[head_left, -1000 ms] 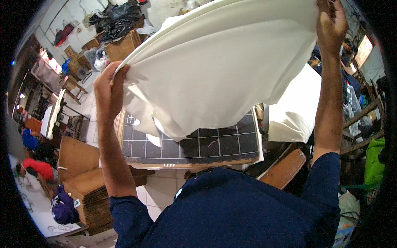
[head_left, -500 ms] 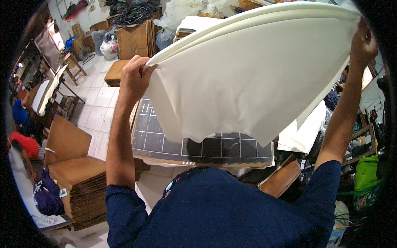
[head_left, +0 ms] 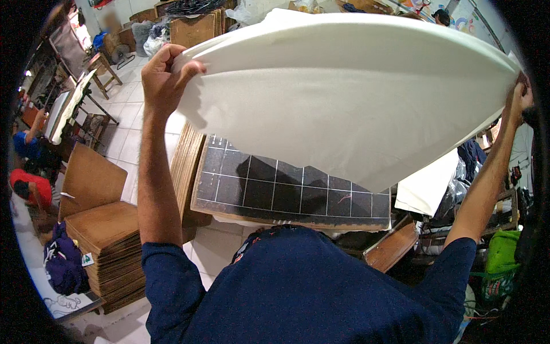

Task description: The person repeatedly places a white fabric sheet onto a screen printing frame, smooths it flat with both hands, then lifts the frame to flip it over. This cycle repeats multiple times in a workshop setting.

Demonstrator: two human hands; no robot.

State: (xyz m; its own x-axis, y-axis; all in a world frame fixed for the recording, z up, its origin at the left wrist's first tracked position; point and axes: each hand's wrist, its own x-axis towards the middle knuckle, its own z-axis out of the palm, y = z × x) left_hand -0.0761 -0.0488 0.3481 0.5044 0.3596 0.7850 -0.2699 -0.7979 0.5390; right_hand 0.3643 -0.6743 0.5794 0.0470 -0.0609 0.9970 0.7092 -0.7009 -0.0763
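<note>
A large piece of cream-white fabric [head_left: 344, 97] is stretched wide between my two raised hands, its lower part hanging down. My left hand [head_left: 167, 77] pinches the left end of its folded top edge between thumb and fingers. At the far right, my right hand [head_left: 520, 94] grips the opposite end; its fingers are partly hidden near the picture's dark rim. Beneath the cloth lies a black board [head_left: 275, 189] marked with a white grid. The fabric's bottom edge hangs over the board's far part and hides it.
Stacked brown boards [head_left: 109, 241] stand at the left, with a dark blue bundle [head_left: 64, 258] beside them. More white cloth [head_left: 427, 183] lies right of the grid board, near a green bag [head_left: 503, 252]. Two people are at far left, one wearing a red shirt [head_left: 35, 186].
My left hand has moved left and up, and my right hand lower and outward. The fabric is stretched wider, and more of the grid board shows at its left.
</note>
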